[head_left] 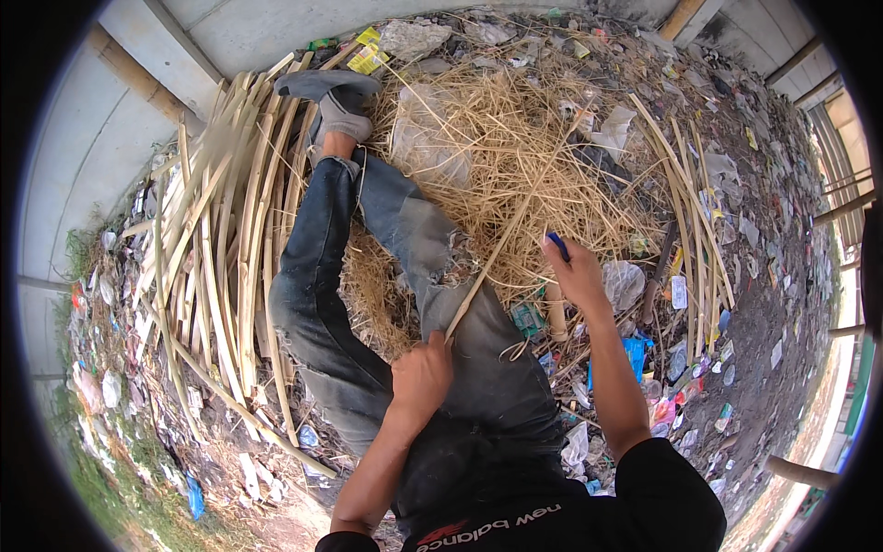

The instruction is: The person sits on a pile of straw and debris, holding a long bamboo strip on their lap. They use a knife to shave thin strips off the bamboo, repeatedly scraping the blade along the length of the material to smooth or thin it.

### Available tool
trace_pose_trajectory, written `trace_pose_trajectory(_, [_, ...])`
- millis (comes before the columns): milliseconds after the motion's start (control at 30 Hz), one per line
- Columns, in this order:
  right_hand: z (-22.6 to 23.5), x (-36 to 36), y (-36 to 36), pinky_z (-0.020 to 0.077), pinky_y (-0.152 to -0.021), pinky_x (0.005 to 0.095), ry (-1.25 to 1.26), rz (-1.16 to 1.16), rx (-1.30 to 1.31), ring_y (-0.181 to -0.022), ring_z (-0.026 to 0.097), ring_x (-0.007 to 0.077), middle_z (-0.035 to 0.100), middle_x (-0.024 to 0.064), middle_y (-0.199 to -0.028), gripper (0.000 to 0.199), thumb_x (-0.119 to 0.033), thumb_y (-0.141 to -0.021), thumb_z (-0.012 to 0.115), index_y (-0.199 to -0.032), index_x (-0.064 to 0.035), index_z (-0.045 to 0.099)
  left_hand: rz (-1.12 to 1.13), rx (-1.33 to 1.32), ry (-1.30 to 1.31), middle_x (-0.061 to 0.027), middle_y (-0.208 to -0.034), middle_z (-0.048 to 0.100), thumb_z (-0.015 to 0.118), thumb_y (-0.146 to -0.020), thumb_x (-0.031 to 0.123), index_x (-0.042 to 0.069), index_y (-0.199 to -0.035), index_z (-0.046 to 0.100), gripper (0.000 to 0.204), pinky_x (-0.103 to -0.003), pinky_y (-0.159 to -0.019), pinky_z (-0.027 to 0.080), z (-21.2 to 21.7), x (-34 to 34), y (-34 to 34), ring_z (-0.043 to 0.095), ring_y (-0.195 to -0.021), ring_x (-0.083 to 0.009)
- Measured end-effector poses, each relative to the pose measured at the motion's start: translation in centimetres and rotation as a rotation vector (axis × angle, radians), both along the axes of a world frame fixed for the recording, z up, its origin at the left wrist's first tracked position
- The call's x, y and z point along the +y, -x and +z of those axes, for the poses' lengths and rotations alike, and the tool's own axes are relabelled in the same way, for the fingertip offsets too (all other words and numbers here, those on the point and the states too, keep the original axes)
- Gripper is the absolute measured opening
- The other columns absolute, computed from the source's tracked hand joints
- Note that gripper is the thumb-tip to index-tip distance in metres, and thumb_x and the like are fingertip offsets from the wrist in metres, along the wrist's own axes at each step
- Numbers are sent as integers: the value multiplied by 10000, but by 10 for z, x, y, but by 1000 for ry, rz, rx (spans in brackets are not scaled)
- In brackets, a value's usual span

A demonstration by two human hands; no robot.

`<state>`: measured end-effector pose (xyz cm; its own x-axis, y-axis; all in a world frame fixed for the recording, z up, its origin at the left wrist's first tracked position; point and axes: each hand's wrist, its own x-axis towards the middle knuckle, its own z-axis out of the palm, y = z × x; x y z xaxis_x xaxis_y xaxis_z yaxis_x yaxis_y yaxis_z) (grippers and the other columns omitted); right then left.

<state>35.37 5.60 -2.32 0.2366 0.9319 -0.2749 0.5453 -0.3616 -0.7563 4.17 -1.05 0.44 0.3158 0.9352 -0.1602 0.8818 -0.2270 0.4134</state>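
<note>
Nearest to us, our left hand (421, 375) is closed in a fist around the near end of a thin bamboo strip (501, 247), resting on our jeans-clad thigh (478, 359). The strip runs up and away to the right, from that fist out over the heap of shavings. A little farther and to the right, our right hand (578, 273) is closed around a blue-handled tool (557, 245), just to the right of the strip; we cannot tell whether the tool touches it. Our legs are crossed, stretching away to a grey shoe (328, 86) at the far end. Beyond the hands lies a wide pile of straw-like bamboo shavings (501, 138). To the left is a stack of long split bamboo slats (225, 248), and a few more slats (690, 212) lie on the right over littered ground (754, 276).
</note>
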Motion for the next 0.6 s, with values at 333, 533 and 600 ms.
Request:
trace_pose_trajectory(333, [-14,19,11,491,-649,513,-48,54,-323,-697,641,444,651,215,-735,498,-489,-1076,531,-924,-43,693,6,83,72,-214,-789,714,622,-960,169,19,-1087,515,224,-542,-570,575,27,-38,33,719,-650,-434])
trace_pose_trajectory(533, [-36,22,13,491,-658,522,-100,-15,-325,-710,652,435,652,214,-726,565,-536,-1071,509,-877,-48,717,27,121,76,-199,-767,706,652,-955,206,58,-1095,533,236,-549,-565,547,30,-67,88,706,-639,-427])
trace_pose_trajectory(600, [-41,26,9,491,-662,525,-45,-104,-288,-711,652,437,649,213,-723,602,-567,-1067,493,-869,-48,723,26,152,63,-191,-749,700,644,-958,193,68,-1087,541,207,-550,-556,539,34,-74,100,697,-624,-427])
